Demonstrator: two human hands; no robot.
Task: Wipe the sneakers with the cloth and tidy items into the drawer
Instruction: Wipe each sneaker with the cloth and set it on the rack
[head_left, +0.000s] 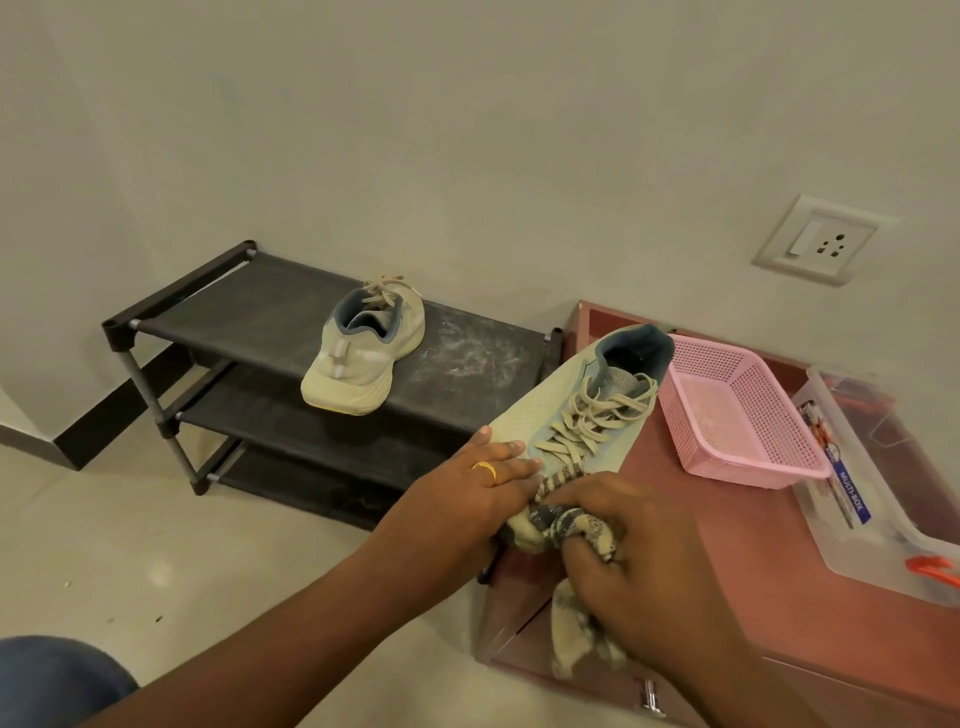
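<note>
A pale green sneaker (582, 395) with beige laces lies on the reddish drawer cabinet (753, 561), its toe toward me. My left hand (467, 493) holds the toe end from the left, fingers laid flat on the upper. My right hand (644, 551) grips a bunched striped grey and beige cloth (566, 525) against the toe; the cloth's tail hangs down over the cabinet front. The second sneaker (363, 353) stands on the top shelf of the black shoe rack (249, 306), heel toward me.
A pink mesh basket (737, 410) and a clear plastic multi-box (872, 488) with small items sit on the cabinet to the right. A metal drawer handle (652, 699) shows at the bottom. A wall socket (826, 241) is behind. Dusty smears mark the rack top.
</note>
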